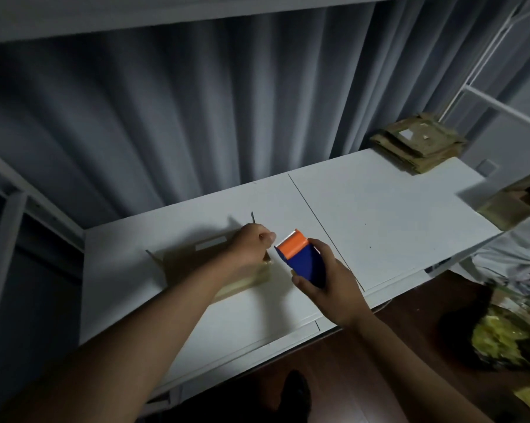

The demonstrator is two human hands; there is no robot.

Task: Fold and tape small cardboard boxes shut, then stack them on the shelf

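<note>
While the box [196,264] is pinned under the left hand [251,248], fingers curled at its edge, the dispenser [300,261] clasped in the right hand [331,285] is best drawn straight along the seam.

I can't read any text: white label on box [210,246] blank or blurred, far cardboard stack [416,141] label too.
</note>
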